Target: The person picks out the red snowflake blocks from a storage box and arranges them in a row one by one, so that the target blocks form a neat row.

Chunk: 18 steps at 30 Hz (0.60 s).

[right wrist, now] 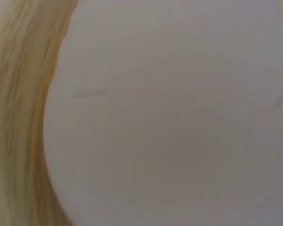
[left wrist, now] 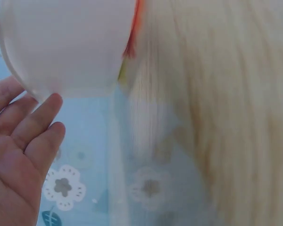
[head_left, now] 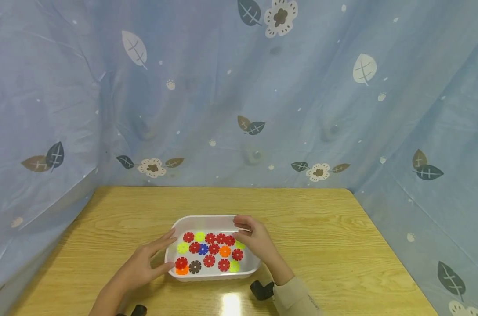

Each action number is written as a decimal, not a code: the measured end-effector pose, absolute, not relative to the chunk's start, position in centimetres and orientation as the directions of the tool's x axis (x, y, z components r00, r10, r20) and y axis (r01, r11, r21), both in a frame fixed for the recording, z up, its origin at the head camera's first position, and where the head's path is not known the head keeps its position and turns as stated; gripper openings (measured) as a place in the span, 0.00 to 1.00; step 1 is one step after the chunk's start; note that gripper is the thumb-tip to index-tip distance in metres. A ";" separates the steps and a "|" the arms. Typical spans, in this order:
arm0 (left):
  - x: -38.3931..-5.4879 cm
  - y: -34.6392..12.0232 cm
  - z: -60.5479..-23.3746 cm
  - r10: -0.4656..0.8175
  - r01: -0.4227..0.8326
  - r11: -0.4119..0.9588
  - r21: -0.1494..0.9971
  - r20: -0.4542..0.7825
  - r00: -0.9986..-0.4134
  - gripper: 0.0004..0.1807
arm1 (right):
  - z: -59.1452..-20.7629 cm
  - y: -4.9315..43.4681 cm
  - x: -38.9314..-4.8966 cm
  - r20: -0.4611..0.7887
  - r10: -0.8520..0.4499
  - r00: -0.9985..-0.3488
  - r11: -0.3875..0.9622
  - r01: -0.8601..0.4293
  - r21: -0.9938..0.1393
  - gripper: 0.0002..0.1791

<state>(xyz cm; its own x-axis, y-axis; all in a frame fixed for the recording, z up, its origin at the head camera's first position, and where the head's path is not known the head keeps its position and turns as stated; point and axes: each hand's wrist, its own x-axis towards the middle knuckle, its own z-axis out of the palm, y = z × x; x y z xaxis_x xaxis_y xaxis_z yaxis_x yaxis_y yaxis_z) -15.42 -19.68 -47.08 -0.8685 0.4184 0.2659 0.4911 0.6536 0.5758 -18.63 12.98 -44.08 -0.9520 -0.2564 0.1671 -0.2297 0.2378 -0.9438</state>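
Observation:
A white rectangular tray [head_left: 207,277] sits on the table in the head view. Inside lie several small notched plastic discs, such as a blue disc [head_left: 203,249], a dark brown disc [head_left: 195,266] and a red disc [head_left: 209,260]. My left hand [head_left: 144,263] is at the tray's left end, thumb and fingers spread apart. In the left wrist view its fingertips [left wrist: 54,101] touch the white outer wall. At the right end, my right hand [head_left: 256,240] reaches over the rim, its fingers apart from the thumb and no disc visible in it. Only the tray's white wall [right wrist: 170,117] fills most of the right wrist view.
The tray stands on a wood-grain table [head_left: 322,245]. A blue curtain [head_left: 207,87] with leaf and flower prints hangs behind the table and along both sides. Black wrist-worn devices show near the left wrist [head_left: 138,310] and right wrist [head_left: 261,290].

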 end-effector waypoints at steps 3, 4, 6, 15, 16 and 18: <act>-15.5 -19.7 -47.3 0.419 0.500 0.648 0.574 0.280 -0.864 0.31 | -44.4 12.3 -19.1 0.143 -0.266 -0.953 0.246 -0.211 -0.946 0.23; -15.5 -19.7 -47.4 0.419 0.501 0.648 0.574 0.281 -0.864 0.31 | -44.4 12.1 -19.3 0.137 -0.269 -0.953 0.251 -0.206 -0.946 0.23; -15.5 -19.7 -47.5 0.419 0.503 0.647 0.573 0.284 -0.862 0.31 | -43.8 11.5 -19.2 0.123 -0.285 -0.951 0.253 -0.198 -0.947 0.23; -15.5 -19.7 -47.4 0.419 0.496 0.637 0.590 0.275 -0.865 0.31 | -45.5 10.8 -20.9 0.061 -0.294 -0.954 0.347 -0.166 -0.923 0.21; -15.5 -19.7 -47.4 0.419 0.495 0.634 0.595 0.274 -0.866 0.31 | -45.6 10.8 -20.9 0.052 -0.293 -0.955 0.359 -0.160 -0.920 0.21; -15.6 -19.8 -47.4 0.418 0.494 0.625 0.605 0.275 -0.866 0.31 | -45.7 10.7 -21.1 0.013 -0.286 -0.958 0.383 -0.127 -0.915 0.19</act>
<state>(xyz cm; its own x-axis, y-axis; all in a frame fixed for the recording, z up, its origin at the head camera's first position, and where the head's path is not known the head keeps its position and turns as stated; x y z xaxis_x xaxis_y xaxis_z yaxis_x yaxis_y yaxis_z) -15.57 -19.75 -47.39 -0.8659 0.4179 0.2748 0.4936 0.6252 0.6046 -21.06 10.69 -45.69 -0.9582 -0.2858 0.0134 -0.1271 0.3832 -0.9149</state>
